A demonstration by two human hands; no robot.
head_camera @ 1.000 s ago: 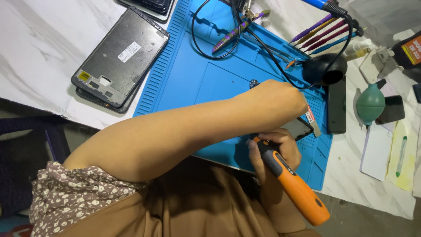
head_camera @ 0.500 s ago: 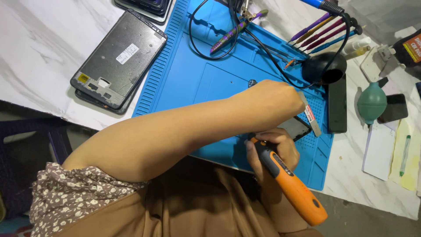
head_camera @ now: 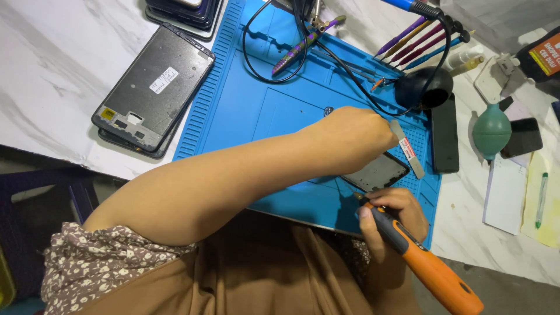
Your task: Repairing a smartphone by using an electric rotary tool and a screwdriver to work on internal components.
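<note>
A dark phone [head_camera: 379,172] lies on the blue work mat [head_camera: 251,111], partly hidden under my left hand. My left arm reaches across from the left. My left hand [head_camera: 356,137] is closed over the phone's upper edge and grips a flat metal pry tool [head_camera: 410,150] that sticks out to the right. My right hand [head_camera: 392,220] sits just below the phone at the mat's near edge. It holds an orange and black electric screwdriver [head_camera: 429,265], whose tip points at the phone's lower left corner.
A phone frame [head_camera: 153,87] lies on the white marble table left of the mat, with more stacked phones [head_camera: 186,11] above it. Black cables [head_camera: 274,64], tweezers, coloured pry sticks [head_camera: 417,41], a black cup [head_camera: 423,88], a black slab [head_camera: 445,133] and a green air blower [head_camera: 491,131] lie at the back and right.
My right hand with the screwdriver has shifted slightly right and toward the near edge of the mat. My left hand stays on the phone.
</note>
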